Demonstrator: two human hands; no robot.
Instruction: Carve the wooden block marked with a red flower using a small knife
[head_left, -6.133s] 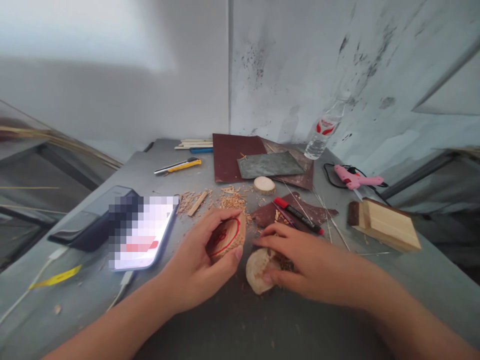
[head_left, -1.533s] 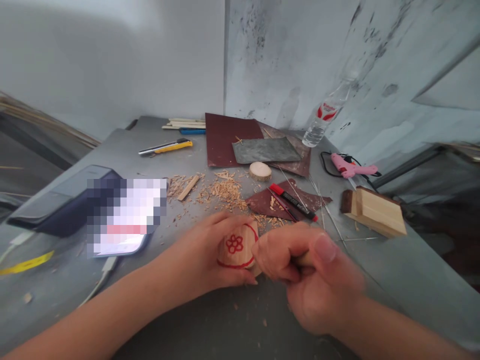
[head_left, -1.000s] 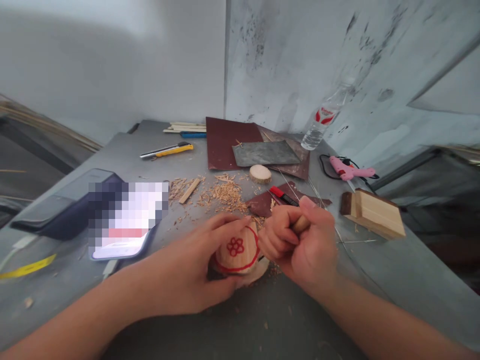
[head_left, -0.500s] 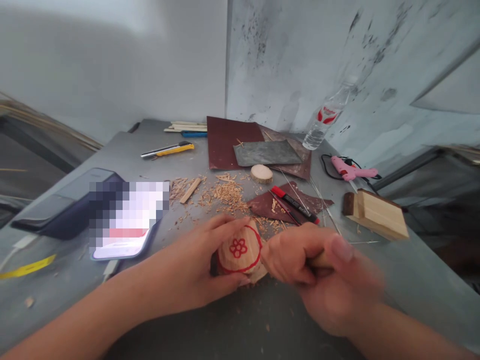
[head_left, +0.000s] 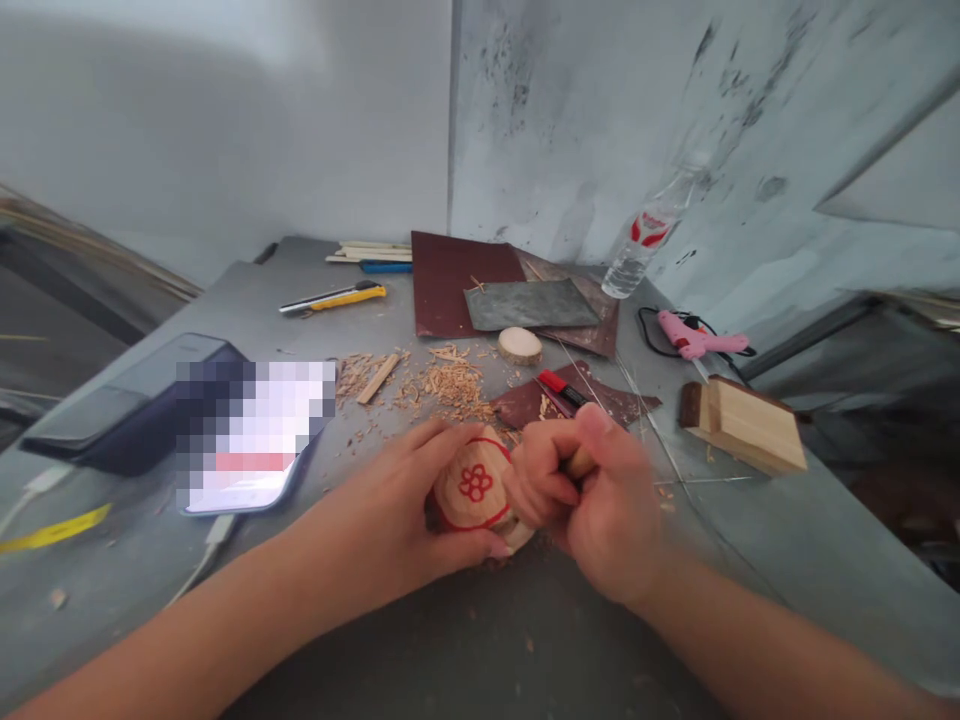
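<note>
Rounded wooden piece (head_left: 474,485), marked with a red flower inside a red ring, lies at centre of view near the front of the grey table (head_left: 420,640). Left hand (head_left: 382,520) partly closed, fingers and thumb curved around it. Right hand (head_left: 592,500) shut in a fist on a wooden handle (head_left: 580,463), tool tip hidden, knuckles touching the piece at 3 o'clock. Taken from the piece: wood shavings (head_left: 454,390) at 12, wood disc (head_left: 520,345) just beyond, red marker (head_left: 561,385) on a sandpaper scrap (head_left: 607,405) at 1, pink glue gun (head_left: 694,345) at 2, wooden block (head_left: 742,425) at 3, utility knife (head_left: 334,297) at 11, pixelated phone (head_left: 255,435) at 9.
</note>
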